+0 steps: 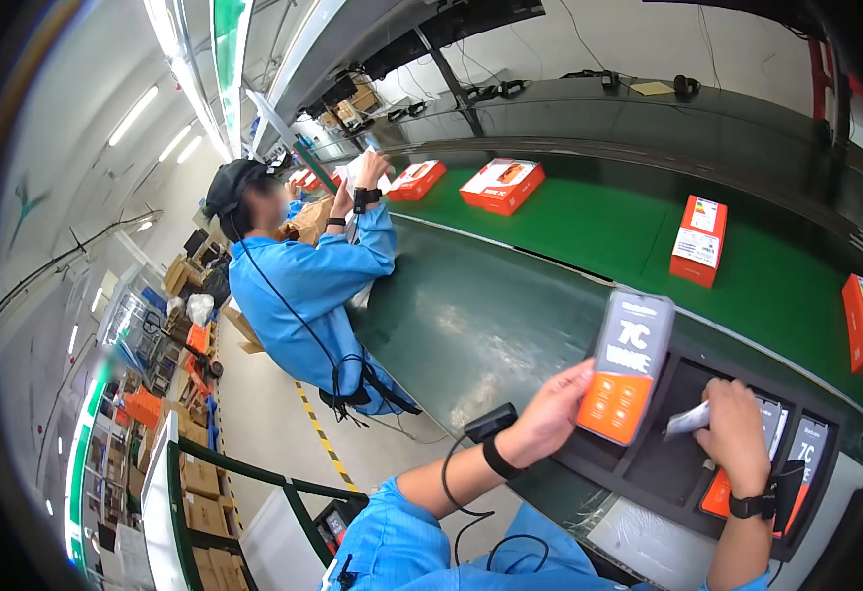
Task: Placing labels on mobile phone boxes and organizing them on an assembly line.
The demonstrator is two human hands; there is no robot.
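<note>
My left hand (pixel 550 416) grips a phone (pixel 629 360) by its left edge. The phone stands nearly upright, its front covered by a grey and orange printed film. It is held over the left part of a black tray (pixel 670 394) with compartments. Above the tray's middle, my right hand (pixel 734 433) is closed on a small white crumpled piece (pixel 688 420), whose exact kind I cannot make out. More phones with similar films lie in the tray's right compartments, one a grey-and-orange phone (pixel 808 445) at the right end, partly hidden by my wrist.
Beyond the tray runs a green conveyor belt (pixel 609 231) carrying several orange-and-white boxes (pixel 699 241). A co-worker in blue (pixel 303 286) stands at the bench to the left, arms raised over the belt. Clear plastic (pixel 648 532) lies below the tray. A cable hangs by my left wrist.
</note>
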